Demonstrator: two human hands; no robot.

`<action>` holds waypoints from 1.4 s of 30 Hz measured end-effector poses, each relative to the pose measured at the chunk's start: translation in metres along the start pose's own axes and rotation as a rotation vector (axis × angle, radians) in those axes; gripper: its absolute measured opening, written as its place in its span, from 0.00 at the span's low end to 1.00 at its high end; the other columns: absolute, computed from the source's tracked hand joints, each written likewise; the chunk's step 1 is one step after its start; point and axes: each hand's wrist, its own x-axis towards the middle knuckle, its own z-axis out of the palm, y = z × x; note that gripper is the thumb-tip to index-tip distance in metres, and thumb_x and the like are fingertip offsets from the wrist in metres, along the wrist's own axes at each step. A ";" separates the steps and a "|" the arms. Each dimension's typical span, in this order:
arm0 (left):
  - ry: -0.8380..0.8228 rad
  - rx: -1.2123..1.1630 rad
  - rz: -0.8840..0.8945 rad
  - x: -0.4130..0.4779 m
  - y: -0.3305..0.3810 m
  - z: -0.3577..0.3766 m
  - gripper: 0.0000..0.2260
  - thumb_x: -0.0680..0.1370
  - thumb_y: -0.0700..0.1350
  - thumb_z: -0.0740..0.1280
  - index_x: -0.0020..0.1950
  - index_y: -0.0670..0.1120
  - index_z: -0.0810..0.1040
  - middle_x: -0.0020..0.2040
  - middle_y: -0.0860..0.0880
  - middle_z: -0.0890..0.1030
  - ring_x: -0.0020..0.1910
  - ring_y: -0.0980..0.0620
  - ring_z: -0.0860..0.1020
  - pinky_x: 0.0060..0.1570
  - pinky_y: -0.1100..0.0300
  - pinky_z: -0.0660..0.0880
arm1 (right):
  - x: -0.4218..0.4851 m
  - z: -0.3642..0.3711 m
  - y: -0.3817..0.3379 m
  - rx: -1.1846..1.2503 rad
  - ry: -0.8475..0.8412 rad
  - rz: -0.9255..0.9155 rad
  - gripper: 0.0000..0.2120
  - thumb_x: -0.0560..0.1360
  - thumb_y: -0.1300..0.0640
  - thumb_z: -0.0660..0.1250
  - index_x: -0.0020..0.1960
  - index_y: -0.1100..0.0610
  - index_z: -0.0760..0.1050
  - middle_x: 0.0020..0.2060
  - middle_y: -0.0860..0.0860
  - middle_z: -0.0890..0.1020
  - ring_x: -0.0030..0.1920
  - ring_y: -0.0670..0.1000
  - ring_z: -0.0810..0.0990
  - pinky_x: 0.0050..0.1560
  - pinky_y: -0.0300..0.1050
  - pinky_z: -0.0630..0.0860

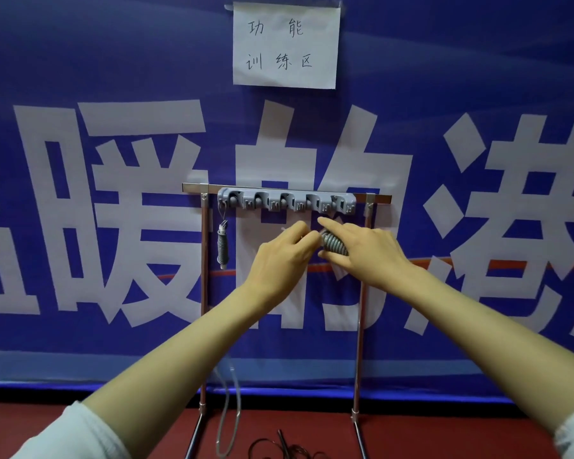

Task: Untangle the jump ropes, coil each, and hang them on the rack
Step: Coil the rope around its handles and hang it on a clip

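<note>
Head view: the right grip [362,250] is clenched round a grey coil [333,243], with its forefinger stretched upward. The left grip [279,256] seems to pinch the coil's end. The rack [287,202] is just above both grips and not touching the coil. If either grip loosens before a hook catches, the coil could spring open, retangle or drop. Left of the left grip, one hung rope [222,243] dangles from the rack's end hook. Well below the grips, a dark rope [285,448] lies on the floor.
</note>
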 end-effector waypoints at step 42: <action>-0.374 -1.311 -1.108 0.006 0.013 -0.011 0.08 0.77 0.46 0.68 0.46 0.43 0.82 0.31 0.54 0.81 0.30 0.59 0.70 0.38 0.64 0.65 | -0.010 0.015 0.007 0.077 0.441 -0.171 0.23 0.70 0.51 0.74 0.61 0.57 0.73 0.39 0.55 0.77 0.32 0.53 0.77 0.23 0.42 0.73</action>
